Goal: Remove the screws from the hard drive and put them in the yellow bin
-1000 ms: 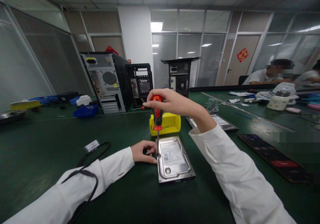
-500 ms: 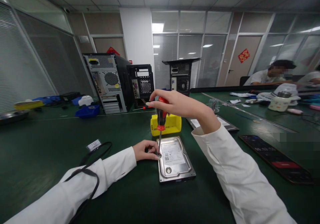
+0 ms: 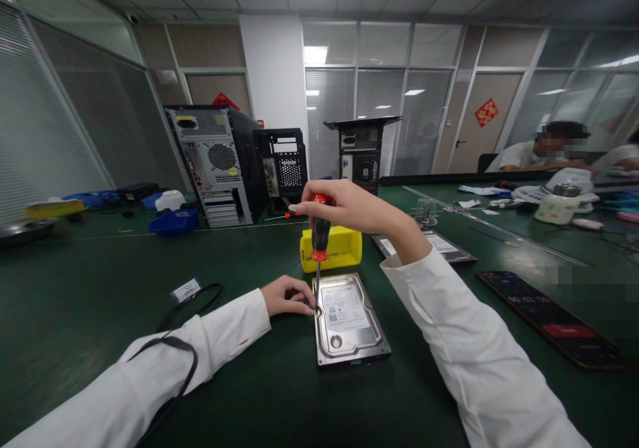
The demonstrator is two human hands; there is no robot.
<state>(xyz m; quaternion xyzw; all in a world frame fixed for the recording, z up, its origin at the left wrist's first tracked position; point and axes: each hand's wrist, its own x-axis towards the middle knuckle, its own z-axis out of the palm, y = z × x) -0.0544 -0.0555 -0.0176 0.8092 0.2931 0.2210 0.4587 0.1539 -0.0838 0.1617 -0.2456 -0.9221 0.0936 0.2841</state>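
A silver hard drive (image 3: 352, 328) with a white label lies flat on the green table. My right hand (image 3: 344, 202), held above it, grips the red and black handle of a screwdriver (image 3: 320, 238) from the top. The shaft stands nearly upright, its tip at the left edge of the drive. My left hand (image 3: 287, 296) rests on the table beside that edge, thumb and fingers closed around the tip. Whatever lies between those fingertips is too small to make out. Just behind the drive stands a yellow bin (image 3: 344, 251).
Back right of the bin lies a second drive (image 3: 454, 251). A phone (image 3: 549, 318) lies at right, a black cord (image 3: 200, 298) at left. Computer cases (image 3: 214, 168) and a blue bin (image 3: 174, 223) stand behind. Another person (image 3: 529, 152) sits far right.
My right hand and the screwdriver handle have shifted very slightly left. My left hand has moved a little left and up, still at the drive's edge. The drive stays in place.
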